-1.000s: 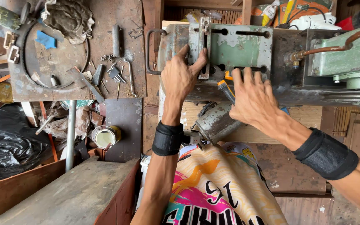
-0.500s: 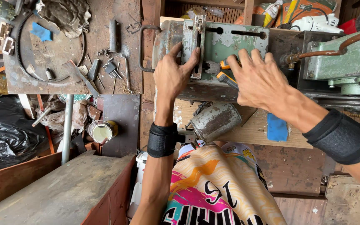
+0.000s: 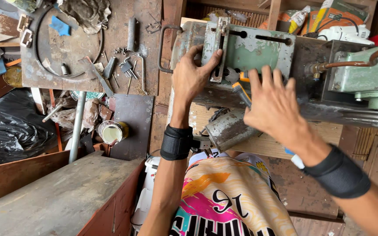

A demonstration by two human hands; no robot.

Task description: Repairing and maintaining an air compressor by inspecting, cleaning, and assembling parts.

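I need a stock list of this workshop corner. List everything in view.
metal machine housing: one, worn green, top centre
slotted bracket: one, grey-green, on the housing
orange-handled tool: one, orange and black, against the housing
copper pipe: one, reddish, right
rusty workbench: one, brown, upper left
blue rag: one, on the workbench
paint tin: one, pale inside, below the workbench
black plastic sheet: one, left
wristbands: two, black
left hand: gripping the slotted bracket
right hand: open, fingers spread over the orange-handled tool

Cluttered workshop in daylight

A rusty workbench (image 3: 88,74) holds scattered tools; a black plastic sheet (image 3: 9,131) and a wooden plank (image 3: 57,192) lie below.
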